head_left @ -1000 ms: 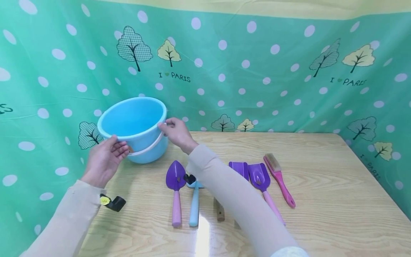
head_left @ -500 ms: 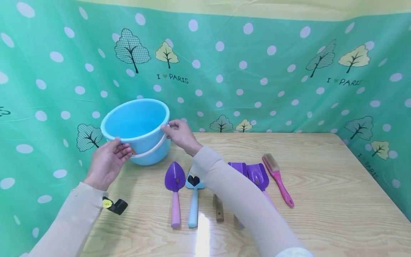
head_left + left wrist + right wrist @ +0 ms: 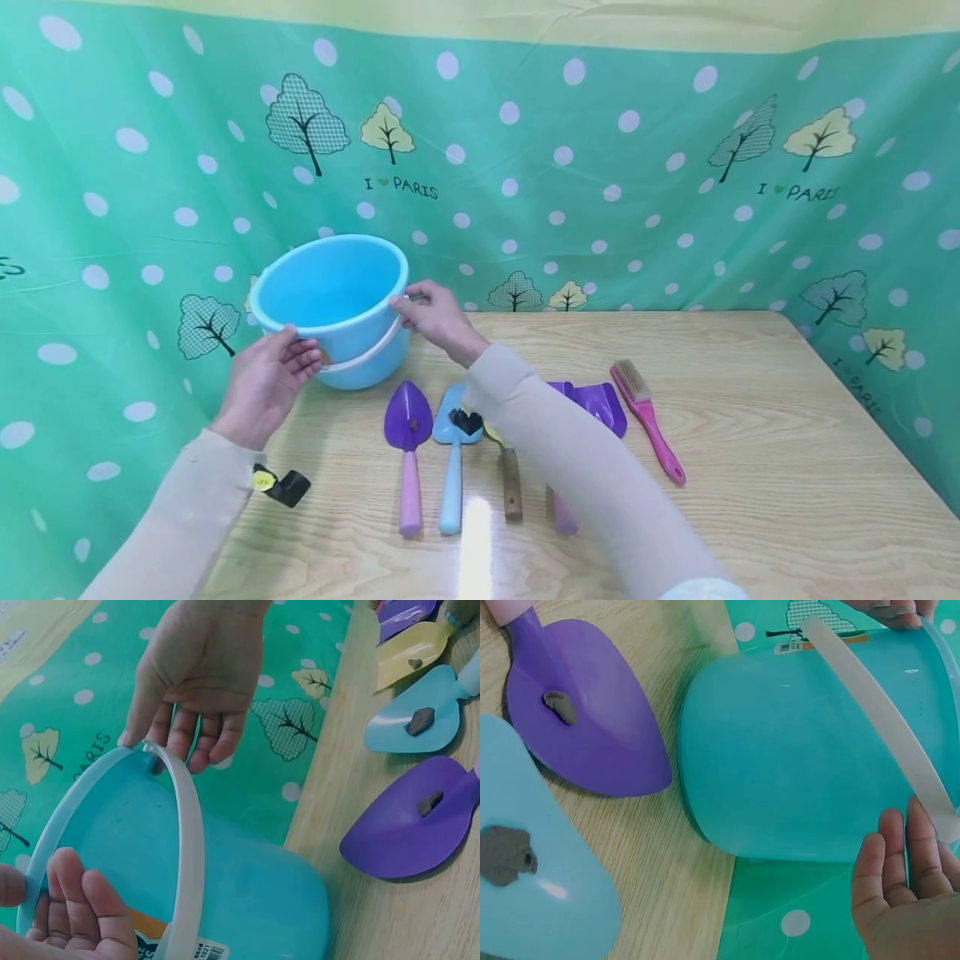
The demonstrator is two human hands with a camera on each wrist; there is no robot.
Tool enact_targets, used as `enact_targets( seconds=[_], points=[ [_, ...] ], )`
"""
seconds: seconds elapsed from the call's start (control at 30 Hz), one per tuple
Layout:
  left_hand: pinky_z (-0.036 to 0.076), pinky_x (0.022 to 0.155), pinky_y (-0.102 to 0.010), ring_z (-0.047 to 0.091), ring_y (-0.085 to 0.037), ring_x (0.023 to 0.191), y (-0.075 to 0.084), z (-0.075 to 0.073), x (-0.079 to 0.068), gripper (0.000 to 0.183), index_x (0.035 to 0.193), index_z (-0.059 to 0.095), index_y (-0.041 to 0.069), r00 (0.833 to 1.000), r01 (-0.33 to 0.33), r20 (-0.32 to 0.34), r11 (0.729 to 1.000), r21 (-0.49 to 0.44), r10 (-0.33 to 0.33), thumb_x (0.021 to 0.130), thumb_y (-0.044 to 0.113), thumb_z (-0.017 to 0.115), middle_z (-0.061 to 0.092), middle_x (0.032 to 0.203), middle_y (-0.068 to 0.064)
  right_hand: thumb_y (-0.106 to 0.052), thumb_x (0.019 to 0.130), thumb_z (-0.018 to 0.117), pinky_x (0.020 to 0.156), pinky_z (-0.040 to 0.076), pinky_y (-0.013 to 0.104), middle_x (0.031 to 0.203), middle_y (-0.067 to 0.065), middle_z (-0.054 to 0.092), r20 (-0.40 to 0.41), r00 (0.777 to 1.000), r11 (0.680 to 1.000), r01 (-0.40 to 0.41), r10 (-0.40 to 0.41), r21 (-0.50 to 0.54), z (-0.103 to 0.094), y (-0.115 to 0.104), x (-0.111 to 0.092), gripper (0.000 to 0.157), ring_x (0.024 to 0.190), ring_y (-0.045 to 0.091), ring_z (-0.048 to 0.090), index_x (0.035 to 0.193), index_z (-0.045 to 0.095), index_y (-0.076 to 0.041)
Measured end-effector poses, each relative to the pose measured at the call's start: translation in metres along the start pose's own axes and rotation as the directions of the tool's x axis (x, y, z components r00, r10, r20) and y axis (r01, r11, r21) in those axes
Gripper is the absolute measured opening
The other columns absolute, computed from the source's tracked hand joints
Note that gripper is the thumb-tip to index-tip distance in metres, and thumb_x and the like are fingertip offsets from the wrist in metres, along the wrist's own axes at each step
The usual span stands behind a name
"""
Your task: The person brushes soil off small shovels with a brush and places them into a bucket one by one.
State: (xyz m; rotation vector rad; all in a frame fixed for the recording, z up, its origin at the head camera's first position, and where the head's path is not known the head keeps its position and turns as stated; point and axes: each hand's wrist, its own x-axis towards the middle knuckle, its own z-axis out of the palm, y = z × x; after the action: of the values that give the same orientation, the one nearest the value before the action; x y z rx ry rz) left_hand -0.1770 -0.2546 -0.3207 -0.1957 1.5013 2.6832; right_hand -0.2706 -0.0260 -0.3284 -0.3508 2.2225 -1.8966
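A light blue bucket (image 3: 360, 340) with a white handle (image 3: 367, 353) stands at the left back of the table, mouth up and leaning a little forward. My left hand (image 3: 268, 377) holds the front left of its rim, thumb on top and fingers underneath. On the right side of the rim, near the handle's joint, my right hand (image 3: 442, 323) pinches the edge between thumb and fingers. In the right wrist view, the right hand's lower fingers (image 3: 892, 859) spread below the handle joint. The bucket's visible inside holds nothing. Whether its base touches the wood cannot be told.
In front lie a purple pointed trowel (image 3: 408, 412), a light blue trowel (image 3: 452, 483), a wooden-handled yellow trowel (image 3: 512, 483) and purple shovels (image 3: 603, 408), partly behind the right sleeve. A pink brush (image 3: 651, 421) lies right. Dark lumps sit on several blades. A green curtain (image 3: 525, 125) hangs behind.
The bucket has moved rightward and slightly nearer, with both hands keeping their hold on its rim. The tools on the table lie as before; the head view has shifted a little.
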Motion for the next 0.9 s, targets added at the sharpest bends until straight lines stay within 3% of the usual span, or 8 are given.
enact_targets(
  seconds=[0.27,0.67,0.9],
  points=[
    [0.051,0.083,-0.031,0.062,-0.019,0.082,-0.004,0.007,0.000,0.022,0.108,0.046,0.002,1.000,0.004,0.001,0.999,0.031,-0.004,0.097,0.019,0.055,0.062,0.087,-0.008,-0.031,0.092,0.064,0.079,0.053,0.031,0.091,0.006,0.067,0.010,1.000,0.999,0.021,-0.021,0.026,-0.008,0.006,-0.002,0.024,0.089,0.024,0.063,0.107,0.062,-0.012],
    [0.052,0.083,-0.030,0.063,-0.018,0.081,-0.013,0.015,0.004,0.028,0.111,0.038,0.003,1.000,-0.025,0.010,0.998,0.059,0.024,0.097,0.021,0.055,0.062,0.086,-0.006,-0.030,0.091,0.065,0.080,0.052,0.032,0.094,0.005,0.067,-0.018,1.000,1.000,0.010,-0.010,0.025,-0.018,0.007,-0.006,0.039,0.092,0.028,0.064,0.119,0.058,-0.005],
    [0.052,0.084,-0.031,0.063,-0.018,0.080,-0.016,0.018,0.004,0.030,0.109,0.044,0.001,0.999,-0.039,0.021,0.999,0.034,0.038,0.094,0.021,0.060,0.063,0.086,-0.008,-0.032,0.091,0.064,0.081,0.052,0.032,0.095,0.005,0.067,-0.023,1.000,1.000,-0.003,0.004,0.011,-0.024,0.008,-0.008,0.045,0.089,0.022,0.064,0.124,0.055,-0.004]
  ],
)
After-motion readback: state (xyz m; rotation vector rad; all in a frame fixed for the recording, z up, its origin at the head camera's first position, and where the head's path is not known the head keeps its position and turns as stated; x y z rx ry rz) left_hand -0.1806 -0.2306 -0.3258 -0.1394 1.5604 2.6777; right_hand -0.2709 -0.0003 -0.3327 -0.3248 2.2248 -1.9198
